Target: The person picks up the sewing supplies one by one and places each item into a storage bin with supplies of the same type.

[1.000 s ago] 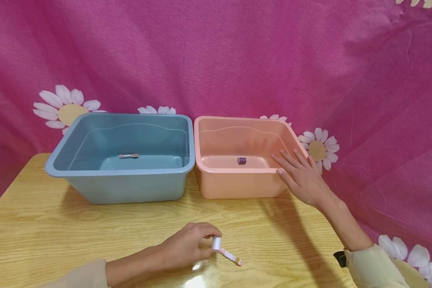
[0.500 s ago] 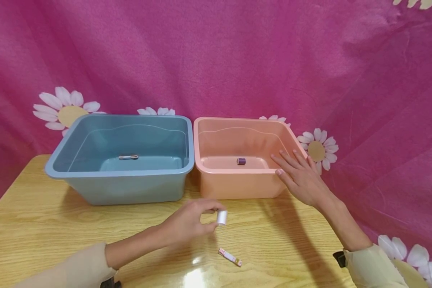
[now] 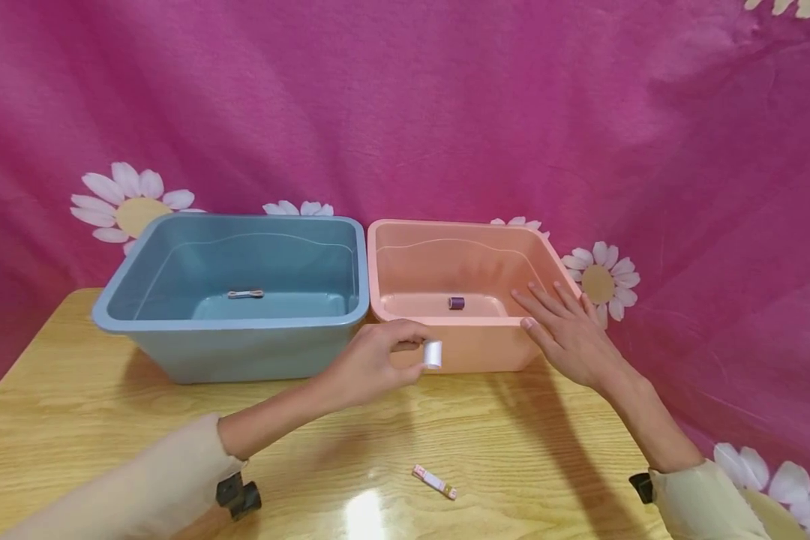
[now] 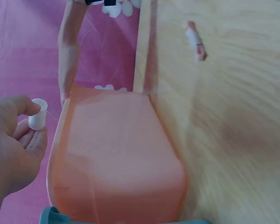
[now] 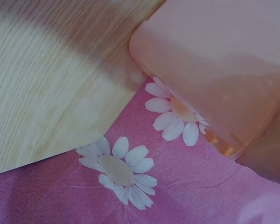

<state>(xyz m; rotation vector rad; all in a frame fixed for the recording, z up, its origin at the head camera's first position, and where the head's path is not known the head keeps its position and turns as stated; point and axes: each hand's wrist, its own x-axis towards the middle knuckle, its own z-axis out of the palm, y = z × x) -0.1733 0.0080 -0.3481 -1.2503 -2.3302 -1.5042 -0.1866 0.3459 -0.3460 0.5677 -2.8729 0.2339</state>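
1. A small white cylindrical spool (image 3: pixel 433 354) is pinched between the thumb and fingers of the left hand (image 3: pixel 378 364), with much of its side left uncovered.
2. Just beyond the grip, a salmon-pink rectangular plastic tub (image 3: pixel 486 349) is placed; the spool is seen against its front wall, apparently without contact.
3. Farther beyond the grip and slightly right, a dark purple thread spool (image 3: pixel 456 303) is held on the tub's floor.
4. Right of the grip, the tub's side rim is touched by the right hand (image 3: pixel 570 345); its fingers are spread and nothing is grasped.
5. Beyond and left of the grip, a pale looped bundle (image 3: pixel 246 294) is contained in a blue rectangular plastic tub (image 3: pixel 229 325).
6. On the near side, a narrow bundle with a white band (image 3: pixel 435 482) is supported by a wood-grained table (image 3: pixel 297 457).
7. The pinch is probably best kept firm but light, since a smooth cylinder may roll; any rim should be cleared by knuckles and spool together, and a gentle lowering preferred to a drop.
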